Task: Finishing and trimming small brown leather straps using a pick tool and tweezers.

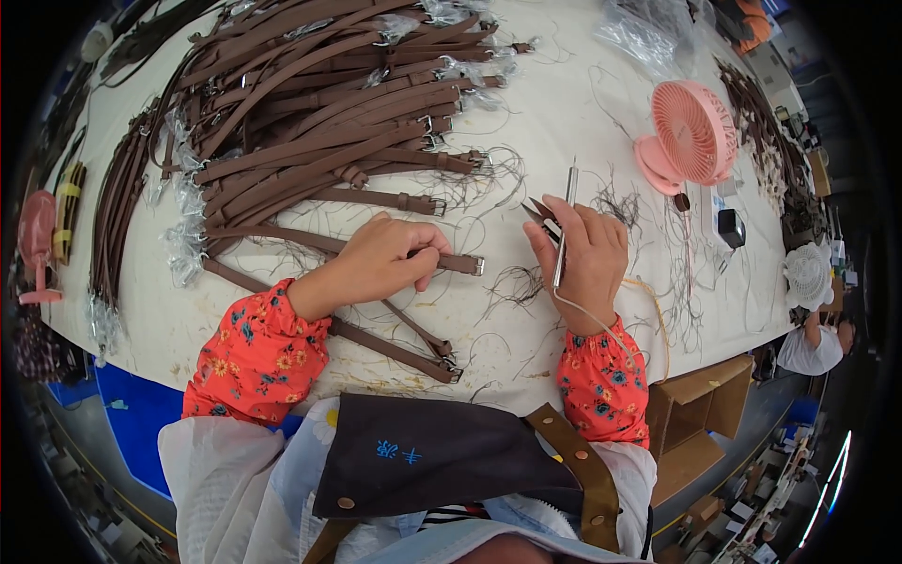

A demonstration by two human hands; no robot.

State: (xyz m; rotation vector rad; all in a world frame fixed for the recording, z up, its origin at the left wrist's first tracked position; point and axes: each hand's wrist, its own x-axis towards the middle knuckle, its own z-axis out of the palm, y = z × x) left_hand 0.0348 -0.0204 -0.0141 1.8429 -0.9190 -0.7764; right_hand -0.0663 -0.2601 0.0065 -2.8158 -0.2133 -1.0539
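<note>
Brown flat strap (pixel 459 263), crosswise, metal buckle (pixel 480 267) rightward | our left hand (pixel 396 258) clasping it | our right hand (pixel 589 252) half-curled round snips (pixel 540 212), pen-like tool (pixel 571 184)

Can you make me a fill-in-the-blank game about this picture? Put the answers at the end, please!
1. The left hand holds a buckled strap coloured ____.
2. The snips and the pen-shaped tool are both in the ____ hand.
3. The round fan nearest the snips is coloured ____.
4. The red sleeves are printed with a pattern of ____.

Missing words: brown; right; pink; flowers.
</note>
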